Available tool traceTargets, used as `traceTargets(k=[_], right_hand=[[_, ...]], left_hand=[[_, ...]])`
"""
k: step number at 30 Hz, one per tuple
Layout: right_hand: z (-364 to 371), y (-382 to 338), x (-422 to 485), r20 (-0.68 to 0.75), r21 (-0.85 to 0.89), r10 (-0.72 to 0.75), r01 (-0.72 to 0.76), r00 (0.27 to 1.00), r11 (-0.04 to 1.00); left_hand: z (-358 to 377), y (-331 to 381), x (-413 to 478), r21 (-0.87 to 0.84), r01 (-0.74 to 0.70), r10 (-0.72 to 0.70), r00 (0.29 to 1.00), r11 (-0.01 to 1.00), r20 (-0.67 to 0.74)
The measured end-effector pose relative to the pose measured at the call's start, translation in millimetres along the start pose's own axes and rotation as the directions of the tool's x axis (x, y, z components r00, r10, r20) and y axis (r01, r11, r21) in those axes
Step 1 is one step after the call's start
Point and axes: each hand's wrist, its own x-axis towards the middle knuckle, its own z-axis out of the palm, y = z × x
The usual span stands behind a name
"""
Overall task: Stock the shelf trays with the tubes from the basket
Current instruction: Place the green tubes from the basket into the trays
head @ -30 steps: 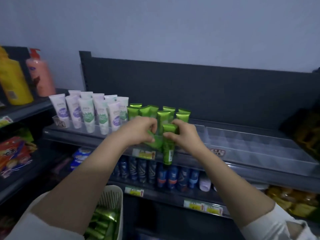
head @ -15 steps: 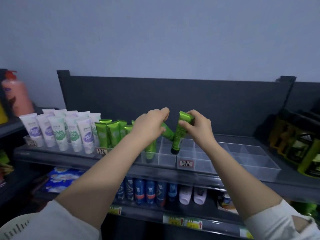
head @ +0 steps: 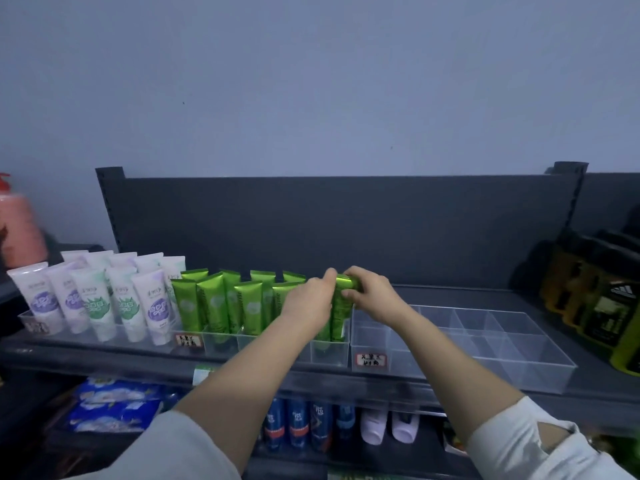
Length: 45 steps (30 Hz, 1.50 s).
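Several green tubes (head: 215, 306) stand upright in a clear divided tray (head: 329, 353) on the top shelf. My right hand (head: 372, 294) grips the crimped top of a green tube (head: 339, 315) that stands in the tray's rightmost front compartment. My left hand (head: 308, 301) is closed beside it, with a second green tube (head: 323, 332) showing just below it in the same compartment. The left hand covers that tube's top. The basket is out of view.
White tubes (head: 121, 303) with purple and green labels fill a tray at the left. An empty clear divided tray (head: 485, 348) sits to the right of my hands. Dark bottles (head: 602, 299) stand at far right. Blue cans (head: 298, 424) line the lower shelf.
Both hands have come down from above the tray, and the two tilted green tubes now stand upright in the rightmost compartment. The view has shifted left and up.
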Motion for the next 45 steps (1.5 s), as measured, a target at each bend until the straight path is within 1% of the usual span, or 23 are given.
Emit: traceTargets(k=[4, 6, 8, 10, 14, 17, 20, 24, 27, 30, 33, 36, 39, 42, 44, 45], right_hand=[[-2.1, 2.9, -1.0, 0.024, 0.029, 0.023, -0.024, 0.999, 0.999], [-3.5, 2.0, -1.9, 0.015, 0.012, 0.02, -0.02, 1.0, 1.0], [-5.0, -0.7, -0.9, -0.01, -0.055, -0.004, 0.004, 1.0, 0.998], [-6.5, -5.9, -0.1, -0.048, -0.16, -0.039, 0.031, 0.998, 0.987], [-7.8, -21.3, -3.8, -0.149, -0.353, -0.155, 0.094, 0.977, 0.931], [-3.6, -40.0, -7.2, -0.228, -0.414, -0.283, 0.17, 0.932, 0.894], [7.5, -67.3, -7.7, -0.233, -0.446, -0.403, 0.271, 0.885, 0.853], [36.0, -111.9, -8.3, -0.188, -0.45, -0.534, 0.411, 0.825, 0.793], [65.3, -146.0, -8.5, -0.149, -0.482, -0.631, 0.501, 0.762, 0.719], [103.3, -182.7, -9.8, -0.086, -0.497, -0.679, 0.56, 0.729, 0.663], [154.1, -217.0, -9.8, 0.003, -0.483, -0.708, 0.62, 0.707, 0.618], [210.4, -240.9, -8.4, 0.083, -0.458, -0.701, 0.652, 0.708, 0.604], [262.5, -253.4, -10.5, 0.19, -0.439, -0.661, 0.666, 0.725, 0.603], [311.3, -254.2, -16.6, 0.265, -0.399, -0.607, 0.658, 0.749, 0.639], [342.9, -246.8, -23.6, 0.321, -0.375, -0.549, 0.636, 0.772, 0.674], [357.5, -241.2, -27.8, 0.355, -0.371, -0.513, 0.621, 0.782, 0.69]], left_hand=[[-5.0, -3.7, 1.2, -0.022, 0.009, -0.01, 1.0, 1.0, -0.014], [-12.1, -4.3, -0.7, -0.001, 0.0, 0.0, 0.998, 1.0, -0.055], [-21.7, -2.0, -3.5, 0.024, -0.027, 0.029, 0.992, 0.999, -0.125], [-32.6, 0.9, -6.9, 0.047, -0.051, 0.059, 0.979, 0.998, -0.196], [-52.3, -5.0, -18.4, 0.078, -0.06, 0.08, 0.955, 0.995, -0.286], [-60.2, -22.4, -31.8, 0.094, -0.038, 0.066, 0.948, 0.995, -0.313], [-64.4, -49.5, -49.1, 0.115, 0.007, 0.032, 0.942, 0.993, -0.333], [-67.0, -100.8, -77.7, 0.127, 0.075, -0.029, 0.943, 0.989, -0.33], [-67.5, -144.8, -102.2, 0.119, 0.135, -0.09, 0.94, 0.984, -0.328], [-66.7, -193.7, -130.0, 0.1, 0.198, -0.158, 0.937, 0.975, -0.313], [-60.4, -249.6, -160.7, 0.158, 0.248, -0.195, 0.937, 0.956, -0.291], [-51.0, -302.7, -191.5, 0.179, 0.268, -0.213, 0.937, 0.947, -0.278], [-30.0, -351.7, -217.5, 0.147, 0.279, -0.242, 0.943, 0.949, -0.229], [-0.6, -390.9, -242.2, 0.158, 0.266, -0.232, 0.95, 0.951, -0.208], [26.3, -410.5, -256.8, 0.161, 0.26, -0.235, 0.959, 0.952, -0.16], [39.2, -415.9, -261.5, 0.124, 0.287, -0.275, 0.956, 0.95, -0.103]])
